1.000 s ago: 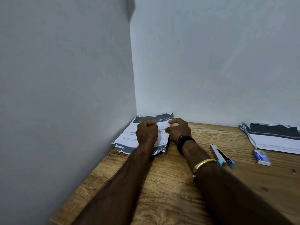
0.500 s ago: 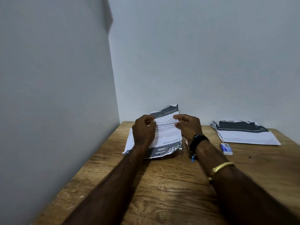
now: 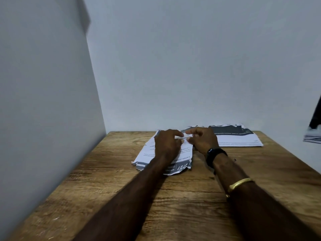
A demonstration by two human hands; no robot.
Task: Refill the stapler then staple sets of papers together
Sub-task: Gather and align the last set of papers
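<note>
A set of printed papers (image 3: 149, 153) with a dark torn band lies near the middle of the wooden table (image 3: 107, 180). My left hand (image 3: 166, 145) rests on top of it, and my right hand (image 3: 203, 141) is just to its right. The fingertips of both hands meet and pinch the far edge of the top sheets. A second stack of papers (image 3: 239, 139) lies flat at the back right against the wall. No stapler or staple box is visible; my right forearm covers the table to the right of the set.
Grey walls close the table on the left and at the back. At the right border of the view, beyond the table edge, a dark object (image 3: 315, 117) stands above some pale sheets (image 3: 312, 137).
The paper set, held up off the table half a second ago, now lies flat under my hands. The view has swung right, and the stapler and small box are out of sight.
</note>
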